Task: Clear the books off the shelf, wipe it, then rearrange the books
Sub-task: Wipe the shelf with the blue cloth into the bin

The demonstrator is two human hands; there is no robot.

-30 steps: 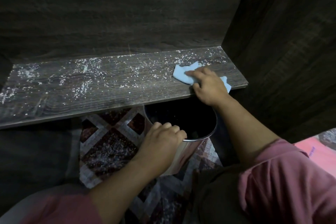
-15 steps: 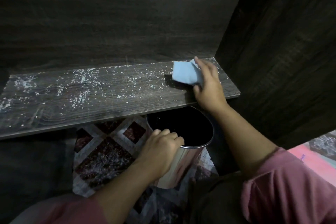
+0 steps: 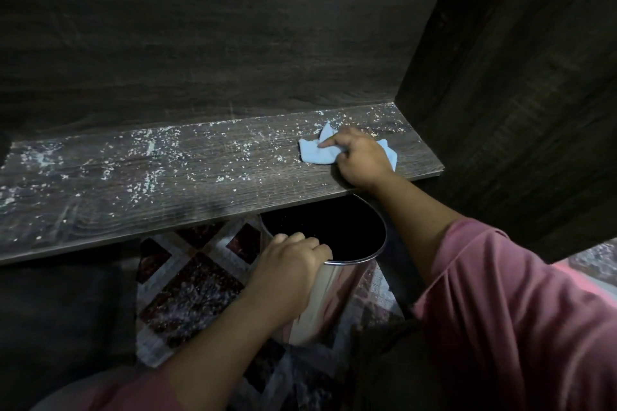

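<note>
The right hand [image 3: 362,160] clutches a light-blue cloth [image 3: 315,154] on the speckled shelf [image 3: 167,177], while below the shelf's edge the left hand [image 3: 290,265] curls its fingers over the rim of a metal bin [image 3: 337,290].

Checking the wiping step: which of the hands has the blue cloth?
The right hand, holding the blue cloth on the shelf; the left hand grips the metal bin below.

The shelf [image 3: 200,177] is dark, matt wood-grain board, speckled with pale crumbs. The light blue cloth [image 3: 317,153] looks soft and creased. The bin [image 3: 334,294] below is shiny polished metal. The floor [image 3: 187,290] shows patterned tile.
</note>
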